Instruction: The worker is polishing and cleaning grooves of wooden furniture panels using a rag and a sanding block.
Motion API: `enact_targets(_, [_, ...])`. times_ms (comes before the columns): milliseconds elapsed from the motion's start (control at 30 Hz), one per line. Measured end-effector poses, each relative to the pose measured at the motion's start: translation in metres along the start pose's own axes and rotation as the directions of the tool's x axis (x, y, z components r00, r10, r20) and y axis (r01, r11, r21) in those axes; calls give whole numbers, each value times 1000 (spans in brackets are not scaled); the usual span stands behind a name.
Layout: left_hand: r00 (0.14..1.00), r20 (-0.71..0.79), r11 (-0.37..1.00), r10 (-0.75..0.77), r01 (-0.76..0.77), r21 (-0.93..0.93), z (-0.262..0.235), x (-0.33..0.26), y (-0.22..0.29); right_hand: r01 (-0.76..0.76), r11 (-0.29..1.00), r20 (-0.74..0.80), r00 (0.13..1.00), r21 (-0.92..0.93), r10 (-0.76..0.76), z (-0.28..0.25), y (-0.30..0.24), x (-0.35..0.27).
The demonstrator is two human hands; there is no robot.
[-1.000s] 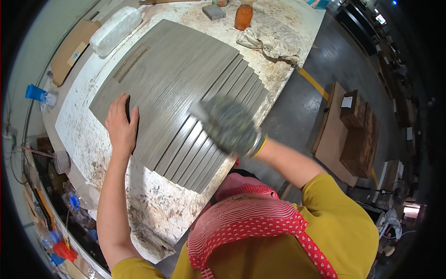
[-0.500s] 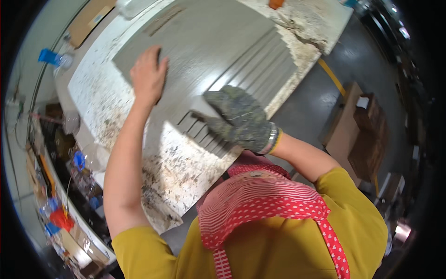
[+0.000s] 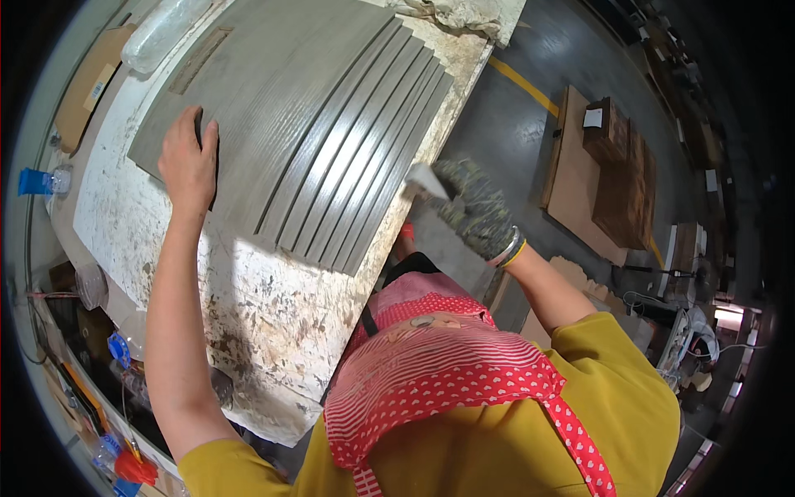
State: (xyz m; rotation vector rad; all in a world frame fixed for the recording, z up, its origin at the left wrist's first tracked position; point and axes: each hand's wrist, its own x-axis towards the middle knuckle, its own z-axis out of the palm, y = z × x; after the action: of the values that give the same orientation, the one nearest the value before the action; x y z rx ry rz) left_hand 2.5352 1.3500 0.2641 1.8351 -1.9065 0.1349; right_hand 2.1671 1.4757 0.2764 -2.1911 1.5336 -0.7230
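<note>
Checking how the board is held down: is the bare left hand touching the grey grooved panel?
Touching. The head view shows the left hand pressed flat on the grey grooved panel, with no gap visible.

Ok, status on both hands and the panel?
Left hand flat on grey grooved panel. Gloved right hand off the bench edge, gripping a pale pad. Nothing blocking.

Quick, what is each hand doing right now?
Left hand: bare, open, pressed flat on the grey grooved panel.
Right hand: gloved, closed on a small pale block, off the panel's edge.
</note>
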Motion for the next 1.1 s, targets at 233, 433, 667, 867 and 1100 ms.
enact_targets(233, [999, -29, 1000, 27, -27, -15, 3, 4, -4, 396, 908, 18, 918, -137, -397, 16, -22, -11])
enact_targets(433, [999, -42, 1000, 20, -19, 9, 6, 2, -4, 377, 925, 212, 902, 44, -377, 54, -39, -24])
enact_targets(667, [1000, -23, 1000, -15, 14, -10, 2, 1, -3, 293, 953, 122, 951, -77, -283, 48, -19, -8])
enact_targets(867, [999, -50, 1000, 7, -7, -14, 6, 1, -6, 376, 926, 190, 910, -10, -368, 49, -25, -7])
enact_targets(1100, [999, -53, 1000, 5, -4, 20, 6, 1, -4, 442, 896, 146, 890, -50, -431, 44, -29, -5])
